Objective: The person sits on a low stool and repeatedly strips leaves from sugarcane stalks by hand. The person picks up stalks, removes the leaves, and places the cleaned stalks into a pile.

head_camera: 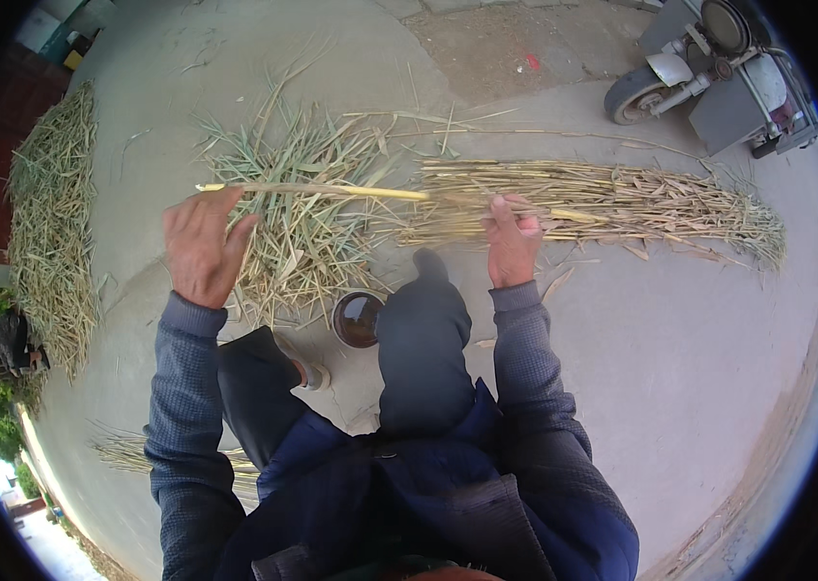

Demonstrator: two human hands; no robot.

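A long yellow reed-like stalk (387, 193) spans the space before me, partly wrapped in a dry brown sheath. My left hand (198, 250) has its fingers on the stalk near its left end, the thumb held apart from it. My right hand (514, 240) pinches a stalk or dry leaf between thumb and fingers; blur just left of it hides whether this is the same piece. Beneath the right hand lies a long bundle of stalks (641, 192) on the concrete. Under the left hand's side spreads a loose pile of green and tan leaves (293, 240).
A round bowl of dark liquid (357, 319) stands beside my right knee. Along the left edge runs a long heap of stripped leaves (53, 232). More thin stalks (122, 452) lie behind my left arm. A three-wheeler or motorcycle (707, 80) is parked at the upper right.
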